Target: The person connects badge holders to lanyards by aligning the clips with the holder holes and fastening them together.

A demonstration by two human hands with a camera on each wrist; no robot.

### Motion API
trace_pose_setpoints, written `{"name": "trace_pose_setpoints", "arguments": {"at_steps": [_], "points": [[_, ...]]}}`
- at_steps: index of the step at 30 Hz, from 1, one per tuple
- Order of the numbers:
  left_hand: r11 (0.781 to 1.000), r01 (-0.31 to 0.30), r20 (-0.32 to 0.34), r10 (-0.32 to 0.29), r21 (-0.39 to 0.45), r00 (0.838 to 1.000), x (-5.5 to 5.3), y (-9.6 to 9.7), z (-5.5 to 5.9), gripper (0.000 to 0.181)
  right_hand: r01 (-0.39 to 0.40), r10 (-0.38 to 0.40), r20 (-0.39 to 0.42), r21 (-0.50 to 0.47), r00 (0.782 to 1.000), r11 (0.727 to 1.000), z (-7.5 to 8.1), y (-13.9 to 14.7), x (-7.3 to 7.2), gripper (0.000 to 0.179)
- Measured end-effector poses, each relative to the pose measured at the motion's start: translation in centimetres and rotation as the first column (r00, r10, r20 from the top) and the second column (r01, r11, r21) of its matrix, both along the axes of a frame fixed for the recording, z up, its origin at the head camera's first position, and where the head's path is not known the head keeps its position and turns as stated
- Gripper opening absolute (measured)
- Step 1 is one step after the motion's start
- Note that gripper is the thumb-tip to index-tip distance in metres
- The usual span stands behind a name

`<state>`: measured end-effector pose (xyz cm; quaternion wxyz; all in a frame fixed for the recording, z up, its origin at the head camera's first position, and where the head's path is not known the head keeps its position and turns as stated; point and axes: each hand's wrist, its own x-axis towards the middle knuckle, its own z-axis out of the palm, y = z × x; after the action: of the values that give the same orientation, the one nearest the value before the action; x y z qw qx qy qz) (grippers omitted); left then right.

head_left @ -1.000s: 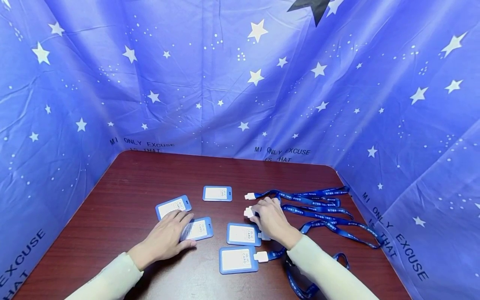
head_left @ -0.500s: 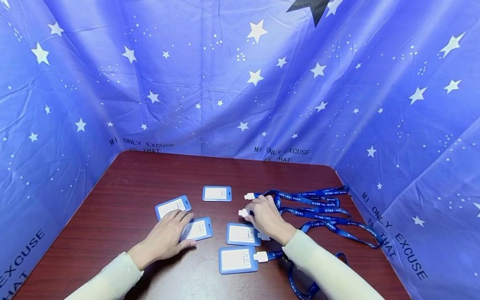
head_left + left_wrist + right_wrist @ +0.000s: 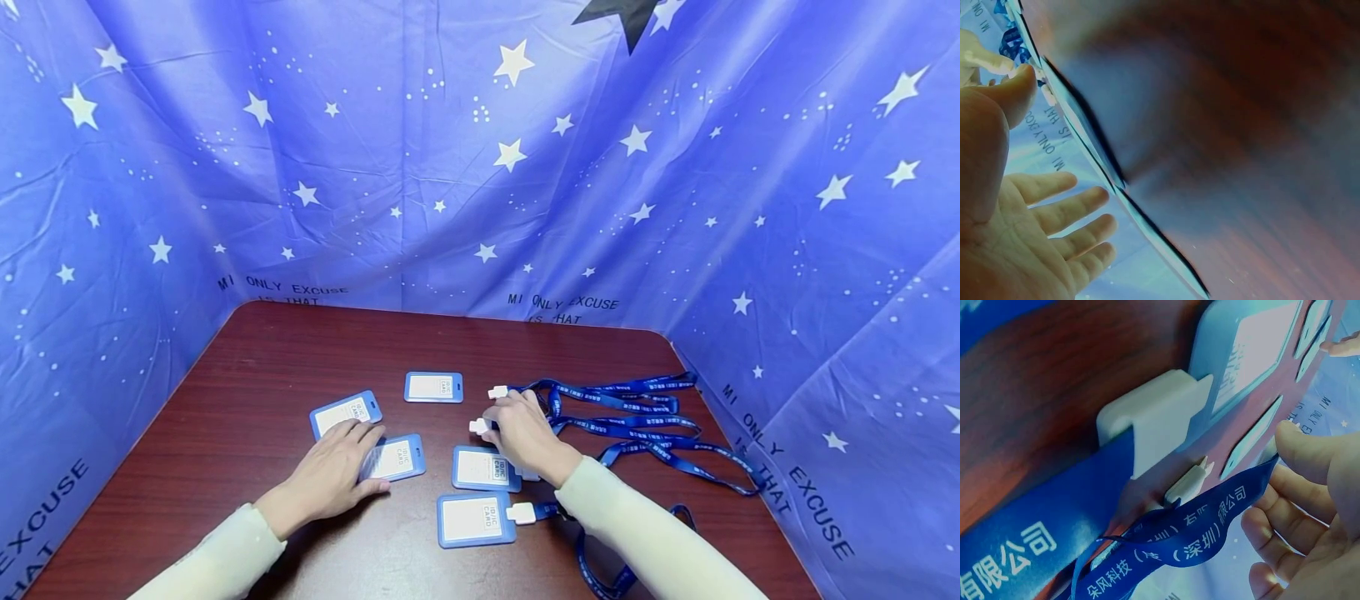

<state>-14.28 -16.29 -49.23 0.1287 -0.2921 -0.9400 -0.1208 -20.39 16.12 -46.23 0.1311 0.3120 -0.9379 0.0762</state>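
Observation:
My right hand (image 3: 528, 437) pinches a blue lanyard (image 3: 1210, 534) just behind its white clip (image 3: 477, 427); in the right wrist view the band runs up between thumb and forefinger. My left hand (image 3: 330, 475) lies palm down with fingers spread, its fingertips over a blue-framed card holder (image 3: 402, 456) and at the lower edge of another card holder (image 3: 345, 412) behind it. A third loose card holder (image 3: 433, 387) lies farther back. In the left wrist view the fingers (image 3: 1072, 212) are nearly straight and grip nothing.
Nearer me, two card holders lie one behind the other: the rear one (image 3: 483, 468) and the front one (image 3: 474, 520), each with a white clip and lanyard attached. Behind my right hand is another white clip (image 3: 498, 392). Several lanyards (image 3: 652, 430) stretch across the table's (image 3: 330, 342) right side.
My right hand has slid left across the table, drawing the lanyard and its white clip along toward the loose card holders. My left hand has stayed in place.

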Motion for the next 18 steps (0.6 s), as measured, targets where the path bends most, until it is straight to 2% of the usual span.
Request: {"name": "trace_pose_setpoints", "arguments": {"at_steps": [18], "points": [[1.0,-0.006,0.014,0.006,-0.001,1.0,0.0,0.27,0.02,0.079,-0.008,0.008,-0.004,0.021,1.0,1.0,-0.59,-0.93,-0.28,0.017]]}}
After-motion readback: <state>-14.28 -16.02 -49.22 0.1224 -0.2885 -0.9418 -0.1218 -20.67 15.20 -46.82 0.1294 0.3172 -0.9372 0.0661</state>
